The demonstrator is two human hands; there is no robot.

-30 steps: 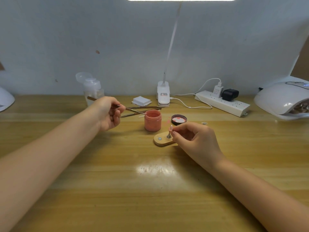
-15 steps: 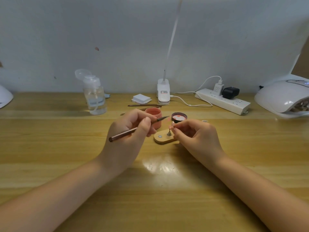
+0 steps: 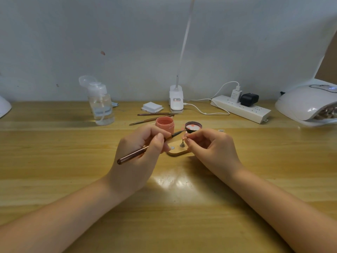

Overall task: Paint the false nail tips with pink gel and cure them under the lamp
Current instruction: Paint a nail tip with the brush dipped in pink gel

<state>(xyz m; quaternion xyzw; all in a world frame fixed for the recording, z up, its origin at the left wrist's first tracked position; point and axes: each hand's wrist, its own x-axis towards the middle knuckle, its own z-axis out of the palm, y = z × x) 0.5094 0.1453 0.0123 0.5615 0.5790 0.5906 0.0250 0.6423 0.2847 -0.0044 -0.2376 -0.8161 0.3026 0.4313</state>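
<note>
Wood table fills the view, running back to a pale wall. Curing lamp, white and domed, sits at the far right edge with its mouth facing left. Power strip lies along the back, with 2 plugs in it, and a clip lamp base stands just left of it. Clear pump bottle stands at the back left, lid flipped open.

Left hand is curled around a copper-coloured brush, gripping it like a pen, the dark bristle end reaching toward the right hand's fingertips. Right hand pinches a small nail tip between thumb and forefinger, above a little metal stand on the wooden holder; whether the bristles touch the tip is hard to tell at this size.

Pink gel pot stands open just behind the left hand, with its dark lid lying upturned beside it, spotted with pink. Behind the pot lie 2 thin tools and a stack of white pads.
</note>
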